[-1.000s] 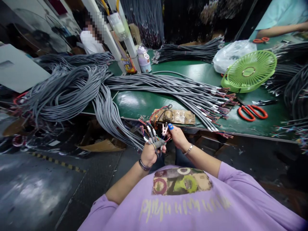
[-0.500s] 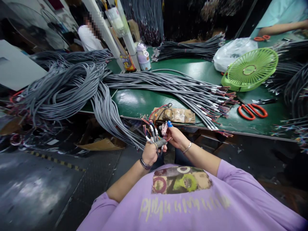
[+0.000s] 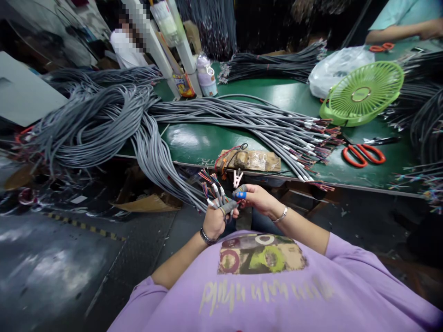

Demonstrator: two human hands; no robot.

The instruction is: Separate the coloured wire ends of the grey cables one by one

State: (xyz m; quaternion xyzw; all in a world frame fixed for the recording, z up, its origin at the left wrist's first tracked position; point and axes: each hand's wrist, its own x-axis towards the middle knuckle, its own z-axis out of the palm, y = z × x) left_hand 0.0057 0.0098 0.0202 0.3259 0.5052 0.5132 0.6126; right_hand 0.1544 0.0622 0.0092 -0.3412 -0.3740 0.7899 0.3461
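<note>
My left hand [image 3: 213,222] is closed around the ends of several grey cables [image 3: 218,196], whose stripped tips fan out in coloured wires. Grey wrapping covers its thumb. My right hand [image 3: 260,199] is closed in a pinch just right of that thumb, with a blue cover on one fingertip and grey wrapping on another. Thin reddish wires [image 3: 239,201] show at the pinch; the fingers partly hide them. A pink clip [image 3: 237,178] stands at the bench edge just above my right fingers, apart from them. Behind it lies a taped cardboard piece [image 3: 258,161] with red and black leads.
Grey cable bundles [image 3: 100,124] cover the left and middle of the green bench [image 3: 187,140]. Orange-handled scissors [image 3: 363,155], a green fan [image 3: 362,94], a plastic bag [image 3: 341,69] and a bottle [image 3: 206,77] stand around. Co-workers sit behind; one arm [image 3: 403,31] shows at right.
My right hand has left the pink clip and come down to the wires beside my left thumb. My left hand keeps its hold on the cables, nearly in place.
</note>
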